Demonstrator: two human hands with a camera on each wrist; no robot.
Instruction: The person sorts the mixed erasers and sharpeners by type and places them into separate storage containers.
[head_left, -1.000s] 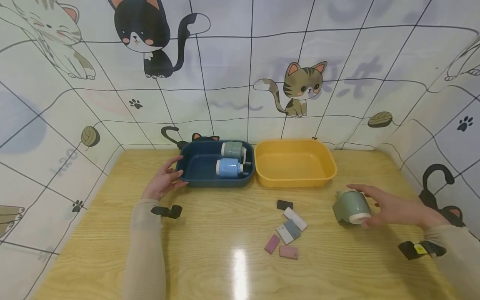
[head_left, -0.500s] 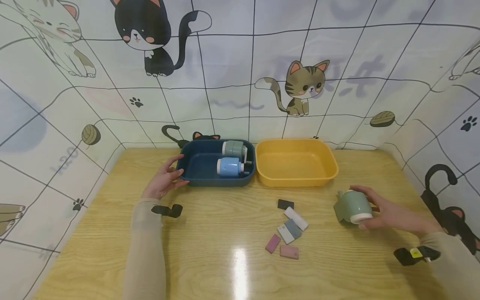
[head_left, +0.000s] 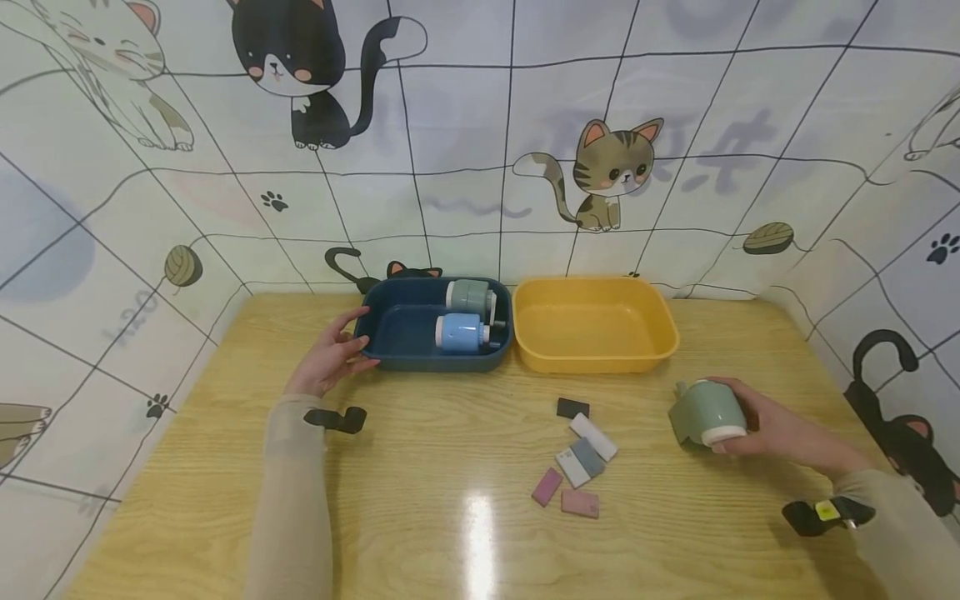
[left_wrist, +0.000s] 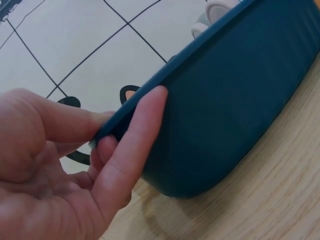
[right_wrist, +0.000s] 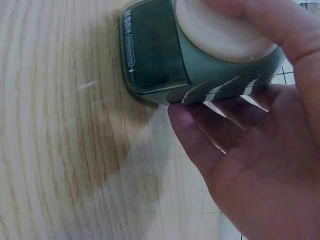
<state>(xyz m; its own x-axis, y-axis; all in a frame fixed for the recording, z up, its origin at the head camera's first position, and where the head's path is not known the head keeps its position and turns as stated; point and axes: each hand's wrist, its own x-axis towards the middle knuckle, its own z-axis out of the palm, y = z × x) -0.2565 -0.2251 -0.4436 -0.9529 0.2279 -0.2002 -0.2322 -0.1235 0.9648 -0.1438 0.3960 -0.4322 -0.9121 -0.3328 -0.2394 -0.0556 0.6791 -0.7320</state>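
My left hand [head_left: 326, 357] pinches the left rim of a dark blue bin [head_left: 435, 364]; the left wrist view has thumb and fingers on either side of that rim. Inside the bin lie a green pencil sharpener [head_left: 468, 296] and a light blue pencil sharpener [head_left: 460, 332], crank handles toward the right. At the right of the table, my right hand [head_left: 780, 429] grips another green pencil sharpener [head_left: 712, 410]. Its thumb lies on the round white end, while the fingers go round the green body [right_wrist: 225, 82]. The sharpener's dark see-through drawer [right_wrist: 155, 47] faces the wrist camera.
A yellow bin [head_left: 596, 364] stands against the blue bin's right side. Several small erasers lie mid-table, among them a black one [head_left: 573, 407], a white one [head_left: 594, 437] and a pink one [head_left: 580, 503]. A cat-printed cloth [head_left: 465, 125] walls the back and sides.
The right hand has closed its fingers and thumb round the green pencil sharpener, which stays nearly in place. The left hand keeps its hold on the blue bin. The head view has shifted slightly.
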